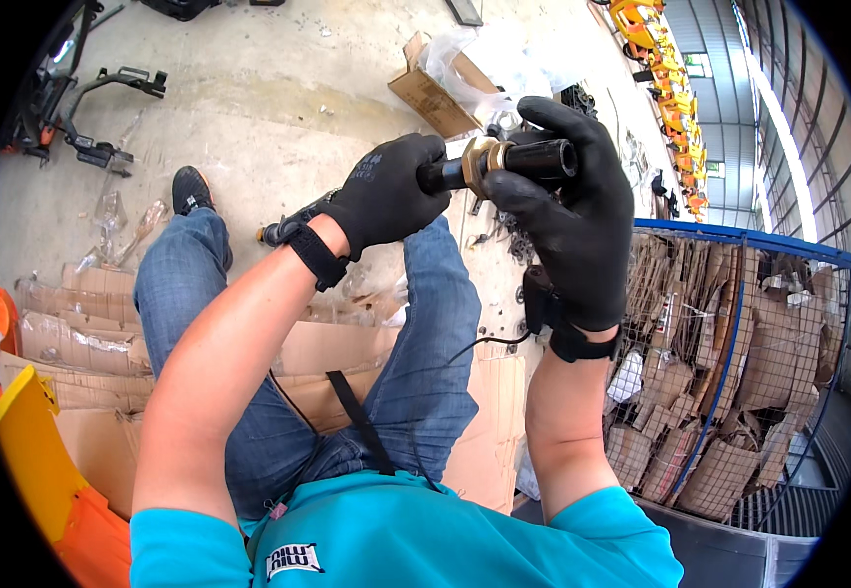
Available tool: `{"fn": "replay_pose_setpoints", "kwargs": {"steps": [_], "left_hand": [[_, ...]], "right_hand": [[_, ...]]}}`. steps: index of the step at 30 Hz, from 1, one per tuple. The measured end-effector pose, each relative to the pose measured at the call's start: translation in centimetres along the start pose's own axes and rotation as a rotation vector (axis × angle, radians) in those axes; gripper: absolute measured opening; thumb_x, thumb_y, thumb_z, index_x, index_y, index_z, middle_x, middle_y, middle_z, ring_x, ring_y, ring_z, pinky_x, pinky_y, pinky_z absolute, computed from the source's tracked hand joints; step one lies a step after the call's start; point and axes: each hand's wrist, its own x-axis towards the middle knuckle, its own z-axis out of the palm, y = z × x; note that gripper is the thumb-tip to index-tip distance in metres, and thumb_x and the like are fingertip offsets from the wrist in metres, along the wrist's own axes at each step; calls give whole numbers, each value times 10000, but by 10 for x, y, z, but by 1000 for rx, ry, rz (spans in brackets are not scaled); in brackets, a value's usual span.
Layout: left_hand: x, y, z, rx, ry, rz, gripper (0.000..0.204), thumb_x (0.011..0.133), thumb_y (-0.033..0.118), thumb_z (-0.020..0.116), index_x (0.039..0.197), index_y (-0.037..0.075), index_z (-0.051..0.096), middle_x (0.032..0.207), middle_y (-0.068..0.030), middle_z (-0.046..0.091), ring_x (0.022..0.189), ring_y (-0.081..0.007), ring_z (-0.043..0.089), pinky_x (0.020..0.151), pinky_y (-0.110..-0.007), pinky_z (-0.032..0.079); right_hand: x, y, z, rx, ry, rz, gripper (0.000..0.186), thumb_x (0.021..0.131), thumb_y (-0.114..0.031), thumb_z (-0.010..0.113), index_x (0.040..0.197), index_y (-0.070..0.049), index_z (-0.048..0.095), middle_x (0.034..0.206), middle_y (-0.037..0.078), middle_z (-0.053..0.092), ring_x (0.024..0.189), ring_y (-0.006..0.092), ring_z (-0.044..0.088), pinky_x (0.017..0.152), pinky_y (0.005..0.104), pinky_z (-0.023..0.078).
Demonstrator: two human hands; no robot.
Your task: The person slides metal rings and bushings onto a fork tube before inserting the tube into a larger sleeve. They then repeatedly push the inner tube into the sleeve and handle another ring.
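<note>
I hold a black cylindrical fitting (543,160) with brass hex rings (482,167) at chest height in front of me. My left hand (386,189), in a black glove, is closed around its narrower left part. My right hand (582,216), gloved the same, grips it from the right, with the thumb just below the brass rings and the index finger arched over the top; the open end of the black tube shows between them. Behind my left wrist a dark rod-like part (273,231) is partly hidden.
Cardboard sheets (92,338) lie under my legs. An opened box (425,98) with plastic and metal parts sits ahead. Black frames (102,137) stand upper left, yellow and orange panels (38,441) lower left. A mesh cage of flattened cardboard (749,363) is right; yellow machines (675,108) line the back.
</note>
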Motion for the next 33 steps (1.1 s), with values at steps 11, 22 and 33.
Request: {"fn": "replay_pose_setpoints", "kwargs": {"steps": [11, 22, 33], "left_hand": [[1, 2, -3, 28, -15, 2, 167, 797, 150, 695, 912, 52, 623, 876, -191, 651, 833, -392, 647, 748, -455, 514], [4, -4, 2, -6, 25, 55, 188, 782, 166, 692, 919, 51, 633, 830, -182, 661, 804, -388, 655, 730, -450, 516], [6, -10, -2, 27, -12, 19, 234, 777, 179, 705, 942, 29, 633, 804, -190, 666, 768, -366, 664, 716, -440, 518]], "right_hand": [[-1, -2, -1, -98, 17, -36, 708, 752, -86, 869, 1377, -23, 542, 1076, 74, 659, 1014, 172, 649, 932, 334, 520], [3, -4, -2, -125, 28, -95, 641, 784, -76, 872, 1334, -20, 548, 899, 17, 682, 892, 97, 657, 837, 281, 554], [11, -18, -9, -269, -128, 73, 608, 862, 1, 757, 1413, -26, 500, 1279, 156, 638, 1143, 205, 652, 941, 337, 557]]}}
